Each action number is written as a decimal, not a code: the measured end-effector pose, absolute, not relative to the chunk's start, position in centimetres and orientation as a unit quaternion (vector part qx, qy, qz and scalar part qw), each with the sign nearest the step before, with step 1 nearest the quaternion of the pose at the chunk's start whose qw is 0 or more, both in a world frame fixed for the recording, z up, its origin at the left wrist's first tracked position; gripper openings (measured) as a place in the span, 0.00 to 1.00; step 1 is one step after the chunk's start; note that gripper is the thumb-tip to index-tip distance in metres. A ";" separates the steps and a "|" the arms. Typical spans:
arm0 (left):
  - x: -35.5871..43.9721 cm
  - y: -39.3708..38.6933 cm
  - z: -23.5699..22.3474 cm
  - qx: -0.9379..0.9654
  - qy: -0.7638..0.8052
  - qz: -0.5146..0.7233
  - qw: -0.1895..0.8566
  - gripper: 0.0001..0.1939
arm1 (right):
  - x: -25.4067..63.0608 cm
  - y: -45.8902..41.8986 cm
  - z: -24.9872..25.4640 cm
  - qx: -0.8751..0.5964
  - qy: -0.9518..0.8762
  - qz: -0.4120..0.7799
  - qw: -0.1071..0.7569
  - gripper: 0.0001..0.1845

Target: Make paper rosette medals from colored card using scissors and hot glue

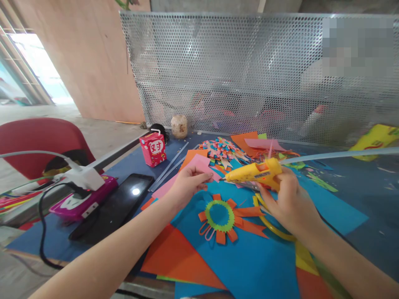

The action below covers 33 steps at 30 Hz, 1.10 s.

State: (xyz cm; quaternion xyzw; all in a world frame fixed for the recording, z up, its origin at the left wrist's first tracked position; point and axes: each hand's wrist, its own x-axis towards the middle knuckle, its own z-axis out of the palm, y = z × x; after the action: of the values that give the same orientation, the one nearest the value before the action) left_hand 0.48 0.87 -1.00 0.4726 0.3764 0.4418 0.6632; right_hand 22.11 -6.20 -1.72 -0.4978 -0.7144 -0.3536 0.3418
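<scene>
My right hand [288, 195] is wrapped round a yellow hot glue gun [252, 171], with a long translucent glue stick [336, 155] running out of its back. The nozzle points left at my left hand [191, 185], whose fingers are pinched together. Whatever the left fingertips hold is too small to make out against the pink paper [201, 162] behind. Below the nozzle lies a paper rosette [220, 214] with a green scalloped ring, orange loops, two orange tails and pink loops at its lower left. Yellow-handled scissors [277, 230] lie partly under my right hand.
Blue paper sheets [252, 265] and orange paper [181, 257] cover the near table. Behind are piled paper rosettes [222, 149] and a perforated metal screen [218, 70]. A pink drink carton [153, 148], black phone [118, 207] and purple power strip [84, 199] stand left. A person sits beyond the screen.
</scene>
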 end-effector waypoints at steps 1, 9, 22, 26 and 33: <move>0.5 0.9 -1.0 0.472 0.377 0.440 0.665 0.08 | 22.1 -6.2 -1.7 -0.500 -0.714 -0.351 0.341 0.13; 0.5 1.1 -1.2 0.468 0.369 0.440 0.672 0.08 | 22.2 -6.2 -1.7 -0.519 -0.703 -0.355 0.333 0.14; 0.4 1.0 -0.9 0.458 0.377 0.441 0.674 0.09 | 22.5 -6.0 -1.8 -0.514 -0.715 -0.327 0.344 0.11; 0.4 1.0 -0.9 0.460 0.372 0.438 0.677 0.08 | 22.3 -6.1 -1.7 -0.509 -0.717 -0.322 0.351 0.10; 0.6 0.9 -0.7 0.453 0.371 0.424 0.691 0.09 | 22.2 -6.0 -1.7 -0.520 -0.707 -0.343 0.335 0.08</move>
State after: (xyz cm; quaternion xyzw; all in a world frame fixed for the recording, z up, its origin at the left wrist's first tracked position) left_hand 0.56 0.92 -0.69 0.4531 0.3710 0.4240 0.6909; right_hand 22.21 -6.01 -1.66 -0.5198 -0.7072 -0.3430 0.3348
